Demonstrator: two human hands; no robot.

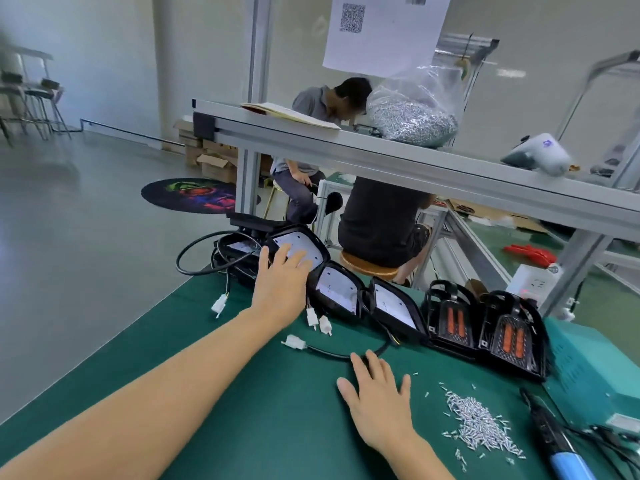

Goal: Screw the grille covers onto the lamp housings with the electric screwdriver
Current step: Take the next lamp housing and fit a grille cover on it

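My left hand (pixel 282 271) reaches up the middle of the frame with its fingers straight and spread, the fingertips resting on the white face of a black lamp housing (pixel 299 249) at the far edge of the green counter (pixel 207 393); it grasps nothing. My right hand (pixel 377 393) lies flat and released on the counter in the lower middle of the frame, fingers spread, its fingertips just beside a black cable (pixel 346 355) that ends in a white plug (pixel 296 341). To the right of the housing under my left hand, two more housings with white faces (pixel 337 291) (pixel 394 304) lean in a row, and two further white plugs (pixel 318 320) lie in front of them. Left of my left hand another housing (pixel 239 247) sits among looped black cable, with one more white plug (pixel 220 304) hanging onto the counter. Right of centre stand two housings with grille covers (pixel 450 323) (pixel 512 337), orange showing behind the mesh. A heap of small silver screws (pixel 478 424) lies loose on the counter in the lower right, to the right of my right hand. The electric screwdriver (pixel 554 441), black with a blue grip, lies at the lower right edge, beside a teal box (pixel 588 368). On the grey shelf (pixel 381 147) across the upper frame sit a clear bag of screws (pixel 412 116) and a notebook (pixel 291 114). Beyond it, two people sit at another bench.
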